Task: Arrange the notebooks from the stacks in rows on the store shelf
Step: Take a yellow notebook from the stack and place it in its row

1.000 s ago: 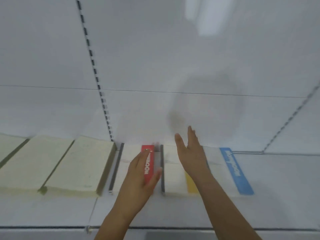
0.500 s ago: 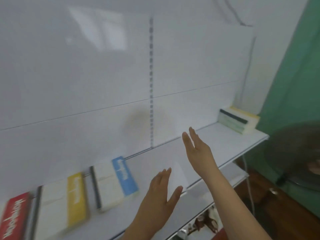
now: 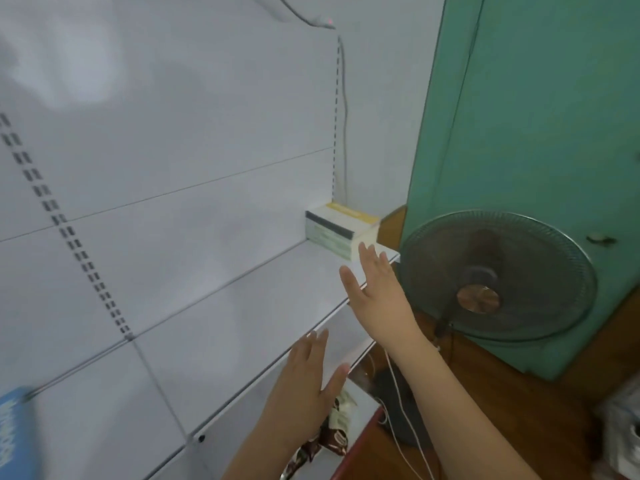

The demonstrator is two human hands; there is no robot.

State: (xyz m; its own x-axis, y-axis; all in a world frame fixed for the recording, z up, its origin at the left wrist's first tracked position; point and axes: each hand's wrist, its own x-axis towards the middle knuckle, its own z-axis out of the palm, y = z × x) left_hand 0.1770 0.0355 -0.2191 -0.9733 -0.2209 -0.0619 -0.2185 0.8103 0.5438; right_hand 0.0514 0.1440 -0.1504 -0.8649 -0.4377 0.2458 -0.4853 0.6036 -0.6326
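My right hand (image 3: 375, 296) reached, fingers spread, just short of the notebook stack (image 3: 341, 233). My left hand (image 3: 308, 379) hovered flat and empty above the shelf (image 3: 214, 327).

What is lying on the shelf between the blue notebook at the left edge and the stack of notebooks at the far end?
In the head view, nothing: the white shelf is bare between the blue notebook and the stack of notebooks.

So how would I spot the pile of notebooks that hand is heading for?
Follow the long white metal shelf to its far right end, beside the green wall and round grey fan. There sits a short stack of notebooks just beyond the right hand. It is the only pile there, topped by a yellow strip.
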